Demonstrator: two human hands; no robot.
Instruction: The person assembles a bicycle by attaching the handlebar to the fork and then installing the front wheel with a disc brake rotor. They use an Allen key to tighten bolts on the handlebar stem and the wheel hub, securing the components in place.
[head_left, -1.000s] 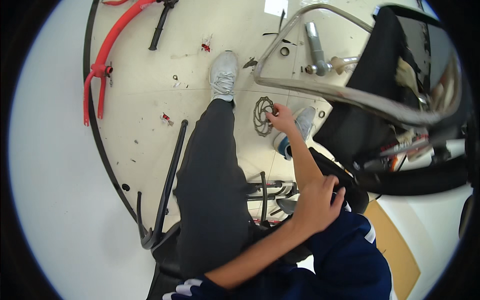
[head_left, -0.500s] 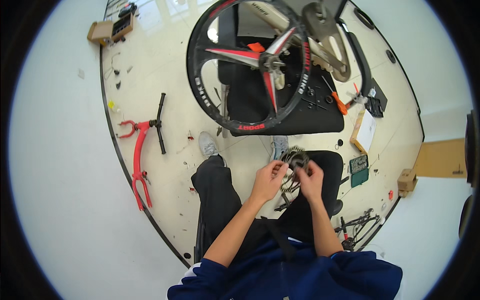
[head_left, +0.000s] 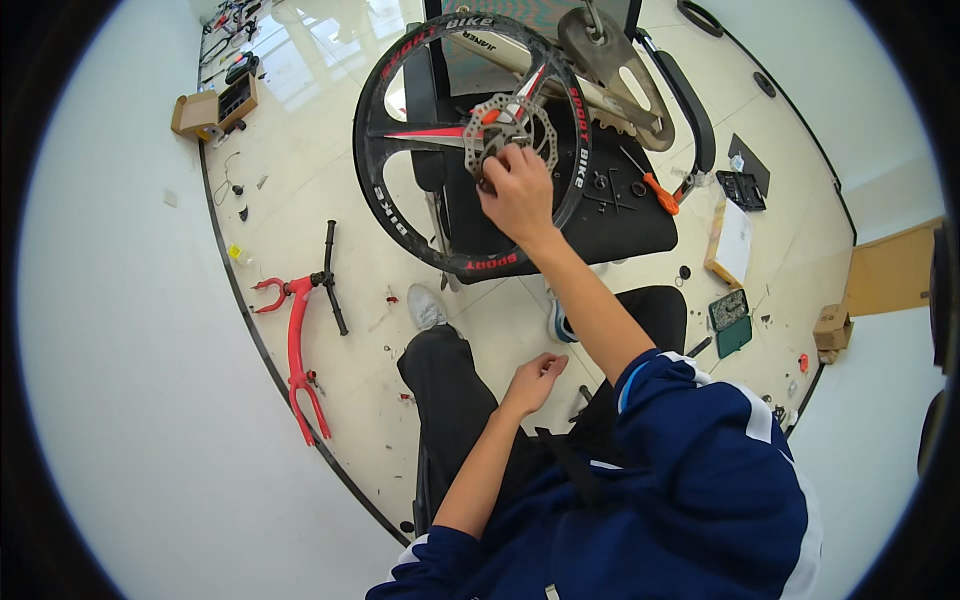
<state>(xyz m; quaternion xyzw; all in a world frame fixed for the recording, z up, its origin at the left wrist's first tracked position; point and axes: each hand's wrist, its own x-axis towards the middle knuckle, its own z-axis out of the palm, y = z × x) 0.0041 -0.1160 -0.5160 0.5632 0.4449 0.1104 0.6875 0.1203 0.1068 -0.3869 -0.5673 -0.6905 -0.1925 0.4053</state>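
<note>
In front of me a black bicycle wheel (head_left: 374, 205) with red and white spokes stands at a black chair seat (head_left: 630, 240). My right hand (head_left: 520, 190) reaches to its hub, its fingers closed on a metal brake disc (head_left: 543, 130) with a holed rim. The disc lies over the wheel's middle; whether it touches the hub is hidden by my hand. Low over my lap is my left hand (head_left: 533, 385), thumb and fingers drawn together. Anything between those fingertips is too small to make out.
An orange-handled screwdriver (head_left: 662, 195), hex keys (head_left: 618, 200) and small rings lie on the seat. Behind the wheel is a pale bike frame (head_left: 500, 52). A red fork-like frame part (head_left: 296, 350) with a handlebar lies left. At right are a green case (head_left: 733, 335) and a cardboard box (head_left: 832, 328).
My right hand has carried the brake disc from over my lap forward to the wheel's hub. The left hand has let go of the disc and stays low, slightly lower than before.
</note>
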